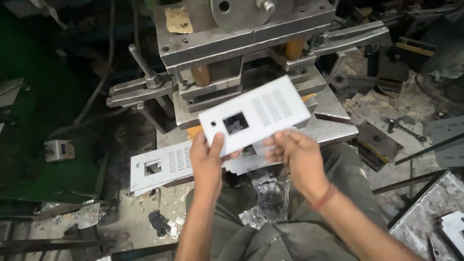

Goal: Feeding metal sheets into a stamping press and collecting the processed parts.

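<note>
Far left: small grey box-shaped device (59, 150) on the dark floor, well apart from the work. Next: second punched sheet-metal plate (162, 169), pale grey, with a square cut-out and a block of slots, lying flat at the foot of the press, just left of the left hand. Left hand (209, 162): grip clenched on the lower left edge of the held sheet-metal plate (254, 113), thumb on top near the square window. Held plate: rectangular, pale grey, one small round hole, one square window, a grid of narrow slots; raised and tilted in front of the steel press die (241, 63), above the person's lap. Right hand (295, 157): grip closed on the plate's lower edge from beneath, red band at the wrist; more plates show beneath the fingers. Right: scattered metal scraps and bars (382, 145) on the floor. Far right corner: another pale plate (452, 227), partly out of frame
</note>
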